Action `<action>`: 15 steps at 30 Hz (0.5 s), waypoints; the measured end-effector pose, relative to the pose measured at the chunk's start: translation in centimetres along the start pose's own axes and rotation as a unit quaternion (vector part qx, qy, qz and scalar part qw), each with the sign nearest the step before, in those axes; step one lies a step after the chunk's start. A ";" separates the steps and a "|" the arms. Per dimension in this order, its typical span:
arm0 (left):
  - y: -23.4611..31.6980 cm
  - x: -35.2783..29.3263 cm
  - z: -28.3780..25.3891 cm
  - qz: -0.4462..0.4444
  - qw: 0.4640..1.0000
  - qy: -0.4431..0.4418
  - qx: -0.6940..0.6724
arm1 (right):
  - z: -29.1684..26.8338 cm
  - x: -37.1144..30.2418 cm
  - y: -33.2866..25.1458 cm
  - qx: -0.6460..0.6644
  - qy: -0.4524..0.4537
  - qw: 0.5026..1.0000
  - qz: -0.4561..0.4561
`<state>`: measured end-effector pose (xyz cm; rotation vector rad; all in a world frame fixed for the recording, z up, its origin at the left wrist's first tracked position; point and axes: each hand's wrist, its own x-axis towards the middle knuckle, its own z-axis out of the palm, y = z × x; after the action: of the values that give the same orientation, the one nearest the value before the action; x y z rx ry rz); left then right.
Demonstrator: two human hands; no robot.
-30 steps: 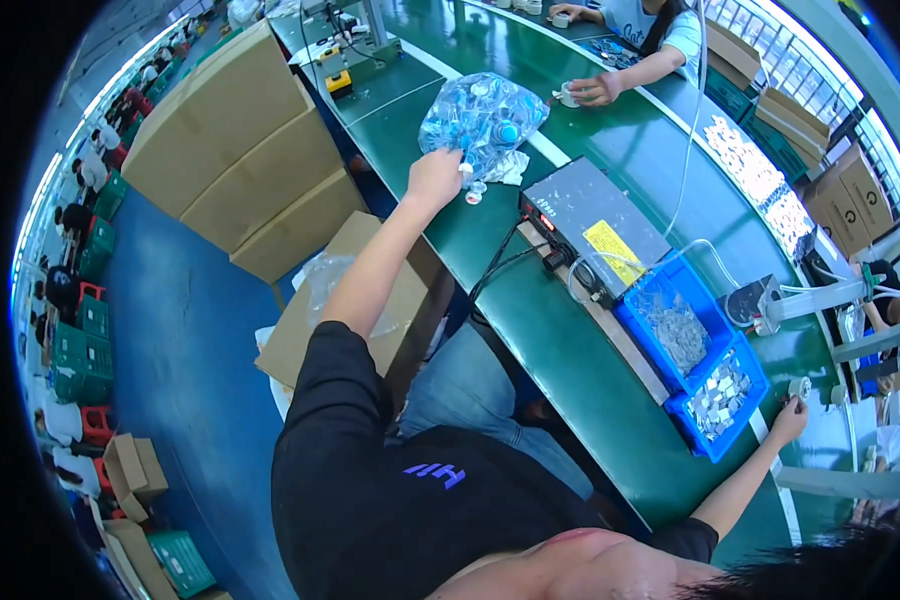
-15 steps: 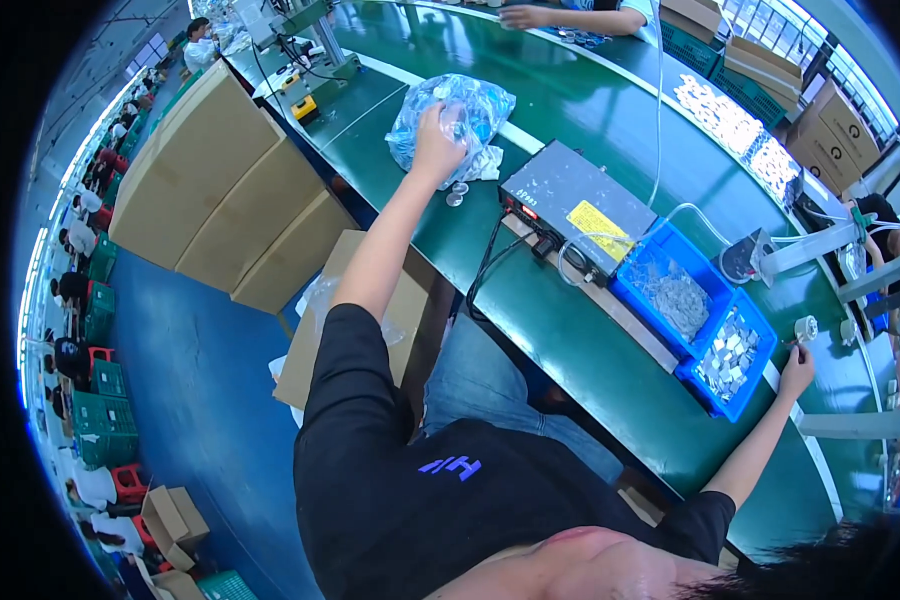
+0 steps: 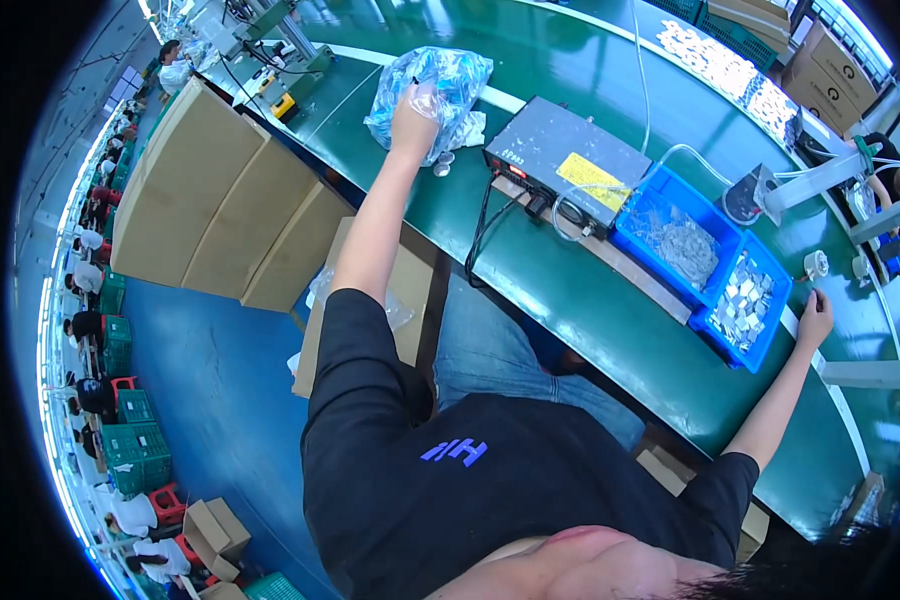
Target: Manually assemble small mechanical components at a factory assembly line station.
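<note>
My left hand [image 3: 413,125] reaches out to the upper left, into a clear plastic bag [image 3: 448,80] of bluish, transparent pieces. Film and contents cover its fingertips, so I cannot tell what they hold. Beside the bag lie a crumpled white wrapper [image 3: 469,130] and small round clear discs [image 3: 444,160]. Far to the right, my right hand [image 3: 816,320] rests low over the green bench, fingers drawn together; anything between them is too small to make out. Just beyond its fingertips stands a small white round part [image 3: 816,264], apart from the hand.
A grey control box [image 3: 560,150] with cables sits mid-bench. Right of it are a blue bin [image 3: 625,235] of clear film scraps and a blue bin [image 3: 763,340] of small silvery squares. A metal arm [image 3: 820,190] juts in from the right. Tall cardboard sheets [image 3: 195,180] stand left.
The whole view has shifted, with bench things now higher in the picture. My left hand stays at the bag. The white part is slightly farther from my right fingertips. The co-worker's arm has left view.
</note>
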<state>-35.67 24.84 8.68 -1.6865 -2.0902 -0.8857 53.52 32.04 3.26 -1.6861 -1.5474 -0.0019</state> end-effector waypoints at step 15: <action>0.7 -0.5 -2.9 -0.136 0.990 0.031 -0.026 | -1.2 -1.3 -1.1 0.006 0.072 0.994 0.087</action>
<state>-35.28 22.67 10.76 -1.3962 -2.3085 -1.0666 52.89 30.24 3.98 -1.7664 -1.2895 -0.0240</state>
